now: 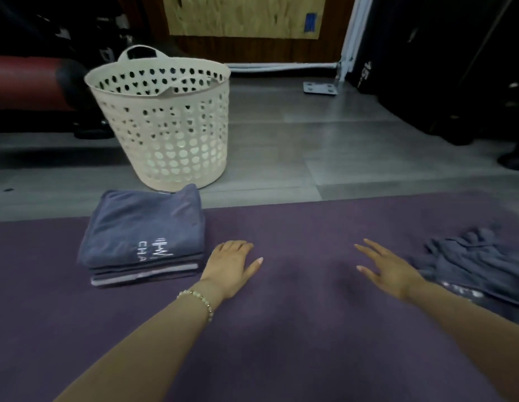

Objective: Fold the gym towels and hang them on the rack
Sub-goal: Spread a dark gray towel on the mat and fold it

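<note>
Grey plank floor (281, 134) fills the far half of the view; a purple mat (296, 343) covers the near half, its far edge running left to right. 1 cream basket (165, 126) with heart-shaped holes and 2 loop handles stands upright on the floor, just beyond the mat's far edge, left of centre. Stack (142, 236) of folded blue-grey towels lies on the mat's left part, directly in front of the basket, its far corner reaching past the mat edge to the basket's base; contact there cannot be told. Top towel carries white lettering, "CHA" legible, partly cut by the fold. Several layers show at the near side; exact count unclear. 1 loose towel (467, 262), same colour, lies crumpled and unfolded on the mat at far right, with some pale lettering at its near edge, too blurred to read. Left hand (230, 264): palm down on the mat, just beside the stack's right side, fingers relaxed, thumb spread out to the right, holding nothing. Right hand (390, 272): palm down, fingers straight and fanned wide, pointing forward-left, holding nothing; it lies low over the mat just left of the loose towel, and contact with the mat cannot be told. Bead bracelet (198, 300) on the left wrist.
</note>
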Motion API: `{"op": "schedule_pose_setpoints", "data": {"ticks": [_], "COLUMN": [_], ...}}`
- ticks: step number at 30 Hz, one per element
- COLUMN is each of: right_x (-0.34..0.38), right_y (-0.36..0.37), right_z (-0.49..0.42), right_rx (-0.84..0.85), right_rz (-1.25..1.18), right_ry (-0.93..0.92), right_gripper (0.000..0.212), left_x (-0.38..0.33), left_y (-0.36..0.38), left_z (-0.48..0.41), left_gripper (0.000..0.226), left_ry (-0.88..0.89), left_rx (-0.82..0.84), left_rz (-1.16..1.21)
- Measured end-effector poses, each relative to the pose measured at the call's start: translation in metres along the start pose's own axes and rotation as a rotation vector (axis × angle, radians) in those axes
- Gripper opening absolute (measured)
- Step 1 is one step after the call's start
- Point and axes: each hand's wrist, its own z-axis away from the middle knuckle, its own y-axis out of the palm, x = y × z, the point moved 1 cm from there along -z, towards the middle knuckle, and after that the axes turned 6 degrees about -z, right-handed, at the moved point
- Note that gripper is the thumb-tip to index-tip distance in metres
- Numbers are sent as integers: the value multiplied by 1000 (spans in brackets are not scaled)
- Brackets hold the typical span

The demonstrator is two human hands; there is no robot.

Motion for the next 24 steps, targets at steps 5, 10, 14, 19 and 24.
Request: {"op": "schedule_pose_setpoints", "data": {"ticks": [5,10,14,19,24], "right_x": [-99,-165,-212,-264,-307], "right_y": [24,15,7,-2,-24], "right_z": [55,85,91,88,83], "right_rx": [-8,-30,-174,-366,-497], "right_rz": [-48,-144,-237,-172,-182], "right_ry": [183,302,382,443,624], "right_gripper": [64,64,64,67,80], "left_x": [-96,-170,-221,-272,-309], "left_y": [46,68,79,104,136], "left_z": [-27,-61,-89,-113,-132], "left_gripper": [59,61,58,59,64], "left_ry": [100,169,183,176,193], "left_rx": [179,201,225,288,367], "left_rz": [-36,-5,56,142,265]}}
